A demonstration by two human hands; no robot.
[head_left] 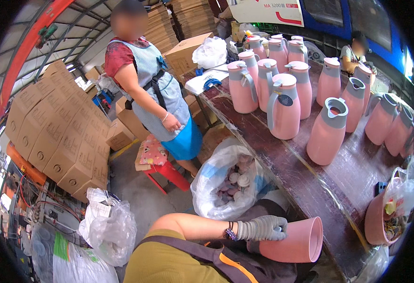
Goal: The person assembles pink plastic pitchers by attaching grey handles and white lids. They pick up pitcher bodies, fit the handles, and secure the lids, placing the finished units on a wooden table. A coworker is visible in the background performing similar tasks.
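My left hand [262, 228], in a grey knitted glove with a dark bracelet at the wrist, grips the side of a pink jug body [294, 243]. The jug body lies on its side over my lap, its wide threaded open end pointing right. Its other end is partly hidden by my hand and wrist. My right hand does not show. On the dark red table [287, 162] beyond stand several pink jugs with grey collars and handles. One jug without a lid [327, 134] is nearest, and a lidded jug [284, 111] stands left of it.
Beside the table, a clear plastic bag [211, 188] holds small pink and white parts. A pink tub [379, 221] sits at the table's right. A person in an apron [157, 89] stands near a red stool [169, 173]. Stacked cartons [60, 137] rise at left.
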